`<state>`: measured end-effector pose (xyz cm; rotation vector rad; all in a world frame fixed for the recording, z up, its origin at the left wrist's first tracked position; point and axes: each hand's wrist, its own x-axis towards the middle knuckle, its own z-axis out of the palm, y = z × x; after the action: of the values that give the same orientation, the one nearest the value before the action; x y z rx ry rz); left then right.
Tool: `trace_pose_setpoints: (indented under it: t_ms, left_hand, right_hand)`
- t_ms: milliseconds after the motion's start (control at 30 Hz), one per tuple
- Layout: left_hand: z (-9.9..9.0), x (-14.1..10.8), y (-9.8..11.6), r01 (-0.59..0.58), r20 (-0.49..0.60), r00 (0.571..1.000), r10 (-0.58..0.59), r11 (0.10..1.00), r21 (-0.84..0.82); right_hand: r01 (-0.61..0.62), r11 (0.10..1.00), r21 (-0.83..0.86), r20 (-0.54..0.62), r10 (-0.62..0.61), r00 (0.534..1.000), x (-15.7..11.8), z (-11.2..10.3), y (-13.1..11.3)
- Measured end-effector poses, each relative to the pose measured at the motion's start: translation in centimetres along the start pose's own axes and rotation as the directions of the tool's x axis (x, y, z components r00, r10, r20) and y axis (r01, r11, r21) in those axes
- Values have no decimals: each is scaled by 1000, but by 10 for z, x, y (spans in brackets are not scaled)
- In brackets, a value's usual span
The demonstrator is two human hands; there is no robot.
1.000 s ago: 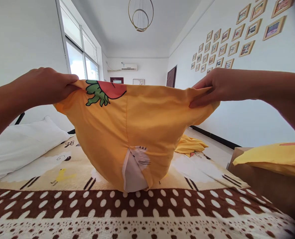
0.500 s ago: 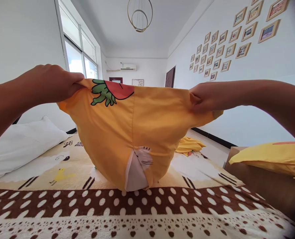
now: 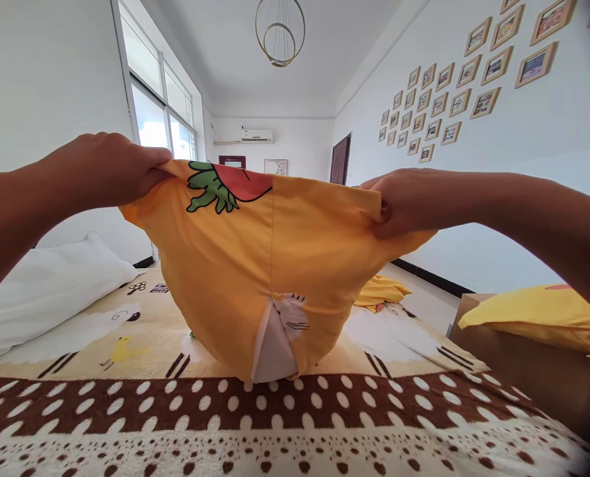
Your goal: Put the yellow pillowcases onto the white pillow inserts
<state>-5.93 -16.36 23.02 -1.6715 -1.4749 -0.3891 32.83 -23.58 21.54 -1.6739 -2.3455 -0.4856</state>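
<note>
A yellow pillowcase (image 3: 215, 265), printed with a red carrot-like shape and green leaves, hangs stretched between my two hands above the bed. My left hand (image 3: 111, 165) pinches its upper left corner, fingers closed. My right hand (image 3: 409, 199) grips the upper right part, with some cloth folded around the fingers. Low in the middle, a slit in the pillowcase gapes and a white filling, apparently a pillow (image 3: 274, 348), shows through it. The bottom of the pillowcase hangs down to the blanket (image 3: 126, 404); whether it touches is unclear.
A white pillow (image 3: 51, 285) lies on the bed at the left. Crumpled yellow cloth (image 3: 382, 291) rests at the bed's far right. Beyond the right edge, a yellow pillow (image 3: 538, 311) sits on a brown box-like piece (image 3: 514, 371). Picture frames hang on the right wall.
My right hand has shifted slightly inward and lower along the pillowcase's top edge, curling the cloth. My left hand and the pillowcase have moved slightly to the right.
</note>
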Motion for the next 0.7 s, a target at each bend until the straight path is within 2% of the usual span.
trace_pose_setpoints:
  t_ms: [100,300,367,467,567,633,700]
  left_hand:
    - [0,-1,1,7,5,1000,-7,1000,5]
    - [4,1,-5,28,24,999,-28,1000,2]
    - [3,2,-7,33,11,999,-33,999,12]
    - [-6,2,-6,42,-43,998,-39,998,56]
    - [-18,0,4,22,-172,985,12,981,194]
    - [-24,0,13,28,-260,964,52,955,295]
    - [-23,2,21,61,-310,950,40,949,309]
  right_hand:
    - [-13,1000,-29,56,14,998,-1,1,6]
    - [-22,950,312,15,18,1000,1,3,16]
    - [-43,940,340,-16,52,999,5,5,17]
    - [-107,977,182,-104,128,986,11,4,19]
    - [-224,974,8,-155,223,962,16,-4,26]
    - [-286,957,-40,-191,274,943,18,-13,33]
    - [-298,953,-61,-263,272,926,19,-20,40]
